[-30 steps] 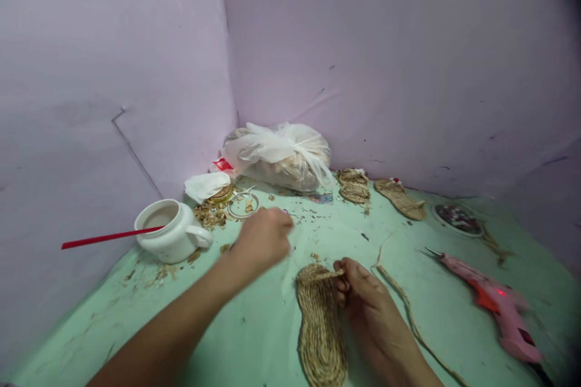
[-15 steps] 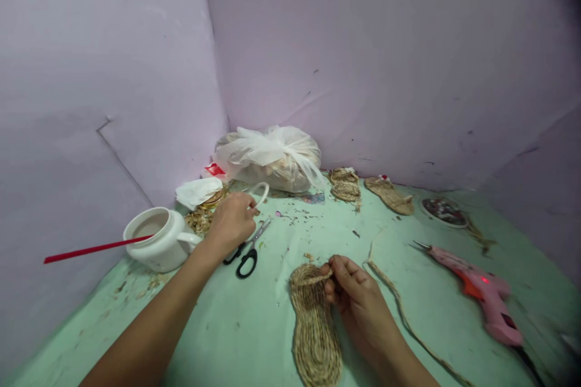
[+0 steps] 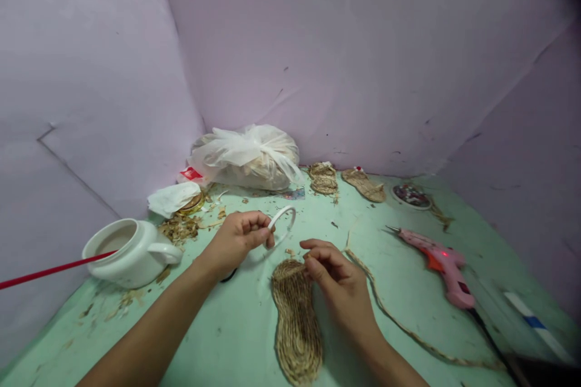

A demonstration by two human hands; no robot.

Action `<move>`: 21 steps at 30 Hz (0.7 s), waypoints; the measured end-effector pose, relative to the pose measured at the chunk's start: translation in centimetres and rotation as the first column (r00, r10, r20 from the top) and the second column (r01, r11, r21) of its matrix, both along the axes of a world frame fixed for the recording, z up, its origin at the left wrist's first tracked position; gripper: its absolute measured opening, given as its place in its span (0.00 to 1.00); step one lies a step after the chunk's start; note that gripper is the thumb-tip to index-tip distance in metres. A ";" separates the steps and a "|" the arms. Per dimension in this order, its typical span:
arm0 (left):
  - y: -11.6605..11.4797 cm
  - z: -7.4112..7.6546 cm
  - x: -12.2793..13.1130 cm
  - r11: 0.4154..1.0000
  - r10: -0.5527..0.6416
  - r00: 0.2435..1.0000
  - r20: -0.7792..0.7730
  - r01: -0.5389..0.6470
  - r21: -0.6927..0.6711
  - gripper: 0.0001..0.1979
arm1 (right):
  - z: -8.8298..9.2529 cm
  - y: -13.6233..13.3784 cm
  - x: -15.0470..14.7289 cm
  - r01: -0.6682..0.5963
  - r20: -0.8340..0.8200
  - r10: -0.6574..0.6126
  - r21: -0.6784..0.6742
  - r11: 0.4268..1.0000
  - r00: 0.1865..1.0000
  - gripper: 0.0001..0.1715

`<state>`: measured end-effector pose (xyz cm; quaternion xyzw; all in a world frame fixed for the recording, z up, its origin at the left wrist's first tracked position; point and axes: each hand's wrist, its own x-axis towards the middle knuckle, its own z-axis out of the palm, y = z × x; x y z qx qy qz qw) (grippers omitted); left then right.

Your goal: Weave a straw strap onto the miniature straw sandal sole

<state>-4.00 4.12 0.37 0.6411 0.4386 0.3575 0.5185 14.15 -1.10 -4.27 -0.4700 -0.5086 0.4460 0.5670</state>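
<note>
Pale lilac walls (image 3: pixel 340 60) meet behind a green tabletop (image 3: pixel 231 332) strewn with straw bits. Nearest me, the woven sole (image 3: pixel 297 326) lies flat in front of the two hands. I judge it light, flexible along its length and rough enough not to slip, though its coiled edge could fray; I would hold it across the narrow waist with a flat, gentle grip. At its far end is my right hand (image 3: pixel 336 272), fingers loosely curled, thumb near the index tip; whether it pinches a strand I cannot tell. Just left of that, my left hand (image 3: pixel 247 233) is closed in a pinch on one side of a white ring (image 3: pixel 283 210), raised above the table. The ring looks light, smooth and fairly stiff, so its rim suits a fingertip hold. Farther out, a braided cord (image 3: pixel 374 287) curves past the right hand, a pink glue gun (image 3: pixel 447 269) lies beyond it, and a white pot (image 3: pixel 131 260) stands at left.
</note>
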 end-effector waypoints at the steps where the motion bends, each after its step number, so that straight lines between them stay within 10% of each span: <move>1: 0.0 -0.2 0.0 1.000 -0.019 0.999 0.041 0.020 -0.015 0.08 | 0.1 0.0 0.0 -0.009 0.034 0.008 0.027 1.000 0.999 0.07; 12: 0.1 -1.0 0.5 0.972 0.073 0.946 0.316 0.004 -0.235 0.06 | 0.0 -0.2 -0.1 -0.048 0.030 0.047 0.033 0.998 0.998 0.06; 21: 1.2 -0.7 0.3 0.721 0.582 0.679 0.447 -0.176 -0.670 0.11 | -0.3 0.0 -0.2 0.015 -0.011 -0.015 -0.028 0.999 1.000 0.07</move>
